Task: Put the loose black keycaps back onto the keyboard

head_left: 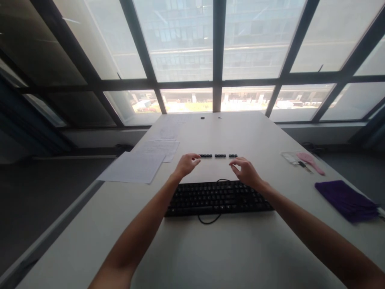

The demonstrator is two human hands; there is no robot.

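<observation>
Small black keycaps (220, 155) lie in three short rows across the white table, beyond a black keyboard (207, 198). My left hand (187, 163) is at the left end of the left row (206, 155); its fingertips reach or touch the outermost keycap, with thumb and forefinger slightly apart. Just in front of the right row (233, 155), my right hand (245, 170) hovers with curved fingers and a gap between thumb and forefinger. Nothing shows in that gap. My right wrist passes over the keyboard's right part and hides some keys.
Papers (132, 166) are spread along the table's left side. To the right lie a pink hairbrush (311, 161), a small clear bag (289, 157) and a folded purple cloth (345, 198). A cable loop (209, 221) sticks out in front of the keyboard. Windows rise behind the table.
</observation>
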